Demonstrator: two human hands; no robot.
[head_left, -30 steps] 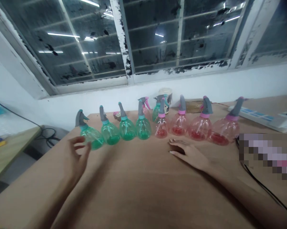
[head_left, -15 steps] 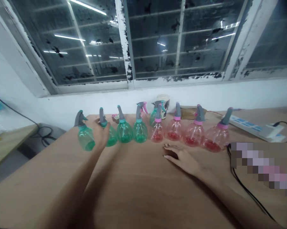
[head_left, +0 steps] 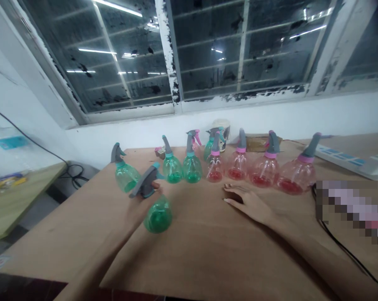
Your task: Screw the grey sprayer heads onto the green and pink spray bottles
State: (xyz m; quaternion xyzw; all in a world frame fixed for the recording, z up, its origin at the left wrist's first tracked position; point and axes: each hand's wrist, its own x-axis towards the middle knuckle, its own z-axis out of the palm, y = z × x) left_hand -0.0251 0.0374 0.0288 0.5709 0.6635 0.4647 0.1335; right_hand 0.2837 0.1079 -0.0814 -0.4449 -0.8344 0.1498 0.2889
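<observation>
My left hand is closed round the neck of a green spray bottle, which is tilted in front of the row, its grey trigger head leaning to the left. My right hand rests on the wooden table with fingers stretched out and nothing in them. Beyond it stand several pink spray bottles, the closest being a pink spray bottle with red liquid inside. Other green spray bottles stand in the same row, one green spray bottle at the left end and another green spray bottle near the middle.
Behind the row are more spray bottles and a white tub against the wall. A brown cardboard piece lies at the back. To the right is a white power strip, with a black cable nearer me. Another table stands at left.
My left hand has lifted the green spray bottle out of the row and brought it nearer to me, tilting it. My right hand stays on the table. The view has shifted slightly.
</observation>
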